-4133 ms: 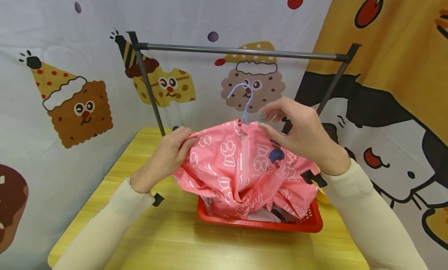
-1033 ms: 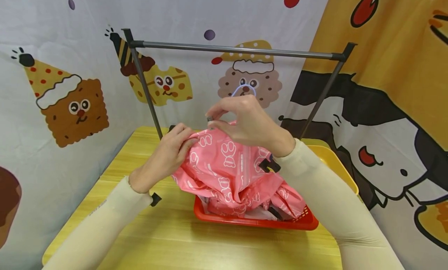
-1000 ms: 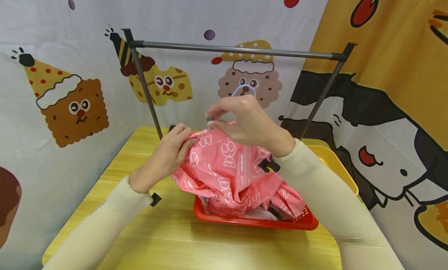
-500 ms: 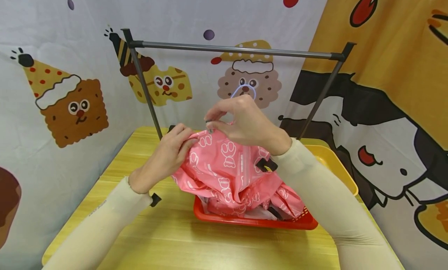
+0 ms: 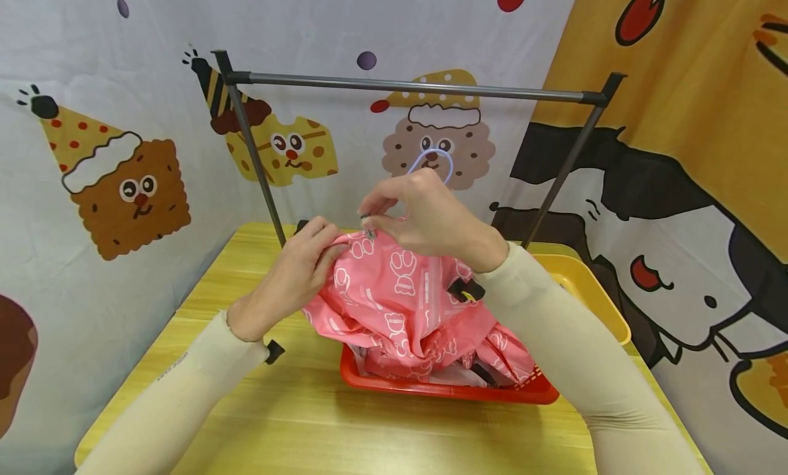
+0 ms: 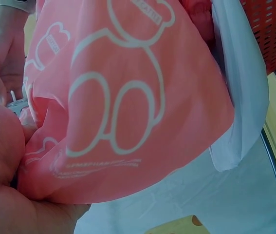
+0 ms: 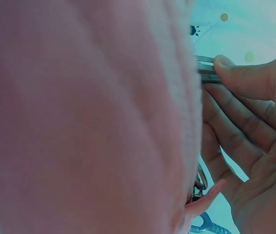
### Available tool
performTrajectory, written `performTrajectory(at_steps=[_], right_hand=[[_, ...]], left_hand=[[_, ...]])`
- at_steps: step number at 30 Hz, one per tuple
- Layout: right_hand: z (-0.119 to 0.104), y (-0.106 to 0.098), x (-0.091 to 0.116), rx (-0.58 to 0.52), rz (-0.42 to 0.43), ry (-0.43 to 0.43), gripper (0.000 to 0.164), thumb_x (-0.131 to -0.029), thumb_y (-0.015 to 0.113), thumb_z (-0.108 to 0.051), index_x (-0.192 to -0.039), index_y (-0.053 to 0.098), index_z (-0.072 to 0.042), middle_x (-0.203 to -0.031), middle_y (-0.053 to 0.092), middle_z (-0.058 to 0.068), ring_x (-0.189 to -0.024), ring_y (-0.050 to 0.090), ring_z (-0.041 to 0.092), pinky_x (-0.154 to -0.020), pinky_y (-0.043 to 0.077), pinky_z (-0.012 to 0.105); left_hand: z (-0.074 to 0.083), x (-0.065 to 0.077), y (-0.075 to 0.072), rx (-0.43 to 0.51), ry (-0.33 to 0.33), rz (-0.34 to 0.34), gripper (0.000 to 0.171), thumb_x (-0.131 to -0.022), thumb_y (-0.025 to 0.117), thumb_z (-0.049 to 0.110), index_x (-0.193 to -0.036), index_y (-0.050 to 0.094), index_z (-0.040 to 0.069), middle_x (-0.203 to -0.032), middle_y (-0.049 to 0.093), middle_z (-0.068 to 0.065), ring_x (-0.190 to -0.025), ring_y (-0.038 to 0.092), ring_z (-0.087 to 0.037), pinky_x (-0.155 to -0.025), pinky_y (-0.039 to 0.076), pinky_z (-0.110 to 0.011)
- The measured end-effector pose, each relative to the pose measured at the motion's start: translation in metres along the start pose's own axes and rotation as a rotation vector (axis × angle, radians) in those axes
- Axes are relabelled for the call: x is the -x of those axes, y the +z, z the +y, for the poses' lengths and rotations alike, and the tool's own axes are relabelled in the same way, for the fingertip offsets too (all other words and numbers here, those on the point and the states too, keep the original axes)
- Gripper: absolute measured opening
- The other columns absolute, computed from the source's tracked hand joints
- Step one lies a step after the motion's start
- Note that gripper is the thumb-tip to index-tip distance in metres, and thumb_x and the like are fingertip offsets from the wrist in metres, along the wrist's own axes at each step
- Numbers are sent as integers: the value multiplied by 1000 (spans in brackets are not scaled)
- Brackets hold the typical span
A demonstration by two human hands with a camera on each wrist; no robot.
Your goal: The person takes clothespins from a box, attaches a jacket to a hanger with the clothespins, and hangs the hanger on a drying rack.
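A pink jacket (image 5: pixel 403 283) with white bear prints hangs bunched over the red basket (image 5: pixel 443 391). The bluish hook of its hanger (image 5: pixel 451 165) shows above my right hand (image 5: pixel 427 215); the hanger's body is hidden in the cloth. My left hand (image 5: pixel 298 270) grips the jacket's upper left edge, thumb in front. Between thumb and forefinger, my right hand pinches a small grey clip (image 5: pixel 370 233) at that same edge, just right of the left hand. The right wrist view shows the clip (image 7: pixel 208 73) at the cloth's edge; its bite is hidden.
A grey metal clothes rack (image 5: pixel 406 87) stands behind the hands. Other cloth lies inside the red basket. At the right, partly behind my right forearm, is a yellow tray (image 5: pixel 594 287). All stand on a yellow wood-grain table (image 5: pixel 295 420).
Over about four seconds, my right hand has carried the clip leftward, from right of the hanger hook to the jacket's left edge. Since then it has lowered slightly. My left hand has kept its grip.
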State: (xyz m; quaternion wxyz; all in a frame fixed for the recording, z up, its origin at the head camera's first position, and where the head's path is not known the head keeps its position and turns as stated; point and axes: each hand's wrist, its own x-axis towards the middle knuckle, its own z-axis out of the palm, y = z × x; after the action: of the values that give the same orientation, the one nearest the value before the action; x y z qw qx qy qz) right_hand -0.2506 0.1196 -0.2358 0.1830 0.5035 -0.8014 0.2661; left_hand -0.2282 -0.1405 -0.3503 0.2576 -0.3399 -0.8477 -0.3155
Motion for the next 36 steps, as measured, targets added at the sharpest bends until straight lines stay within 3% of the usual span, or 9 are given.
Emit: performTrajectory(at_steps=[11, 18, 24, 36], right_hand=[[4, 3, 0, 2, -15, 28, 9, -101, 92, -8, -109, 88, -5, -101, 90, 3, -93, 86, 13, -80, 67, 34], [5, 6, 0, 16, -50, 108, 14, -103, 90, -11, -115, 87, -4, -107, 90, 5, -98, 87, 16, -85, 70, 35], [5, 9, -1, 52, -88, 166, 21, -107, 87, -16, -124, 85, -4, -111, 90, 8, -89, 85, 17, -83, 70, 36], [7, 12, -1, 57, -55, 155, 20, -109, 84, -14, -125, 84, -2, -112, 89, 9, -81, 79, 14, -72, 60, 31]], left_hand=[[0, -2, 2, -21, 48, 16, 5, -113, 74, 4, -118, 73, 3, -107, 63, -11, -88, 59, -18, -70, 58, -30], [1, -3, 3, -26, 69, 28, 5, -113, 74, 3, -117, 72, 5, -107, 63, -10, -88, 59, -18, -72, 57, -32], [0, -3, 5, -12, 58, 22, 4, -113, 73, 1, -116, 72, 4, -106, 64, -10, -86, 59, -18, -71, 56, -31], [3, -6, 1, -3, 16, -28, 15, -117, 68, 7, -131, 73, 6, -115, 69, -10, -94, 64, -20, -78, 62, -38]])
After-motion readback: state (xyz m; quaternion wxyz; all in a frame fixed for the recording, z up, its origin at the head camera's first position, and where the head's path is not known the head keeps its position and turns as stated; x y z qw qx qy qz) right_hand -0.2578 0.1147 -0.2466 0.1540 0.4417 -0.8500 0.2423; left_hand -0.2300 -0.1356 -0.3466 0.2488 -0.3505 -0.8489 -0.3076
